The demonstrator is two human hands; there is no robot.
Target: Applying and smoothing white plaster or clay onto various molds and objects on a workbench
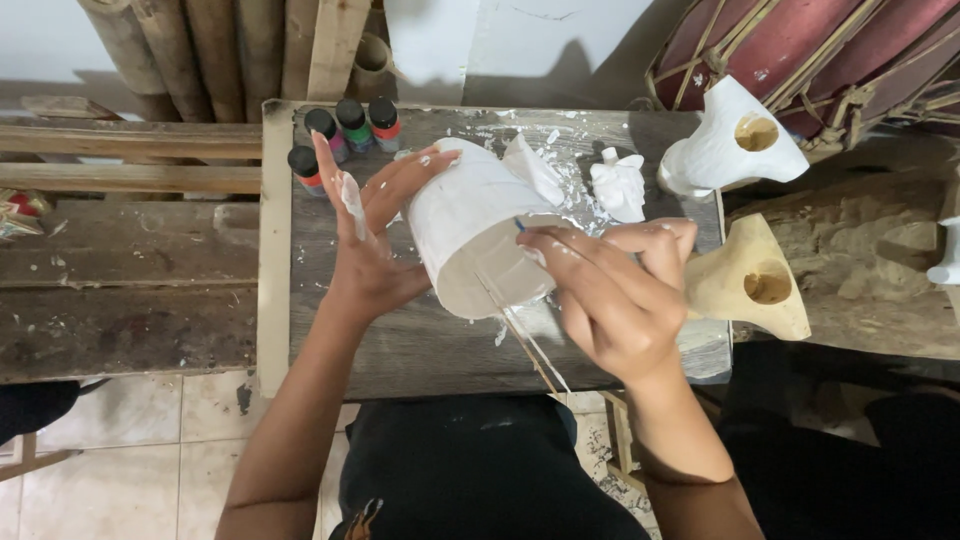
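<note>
Your left hand [372, 232] cradles the white-painted carved wooden figure [478, 228] at frame centre, fingers spread against its side above the worn grey wooden table [400, 345]. Your right hand [612, 296] pinches a thin brush [520, 335] against its base. Small paint bottles [345, 135] stand upper left.

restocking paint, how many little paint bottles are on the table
4, clustered at the table's far left corner: three in a row, one nearer by the left hand. More may hide behind it.
</note>
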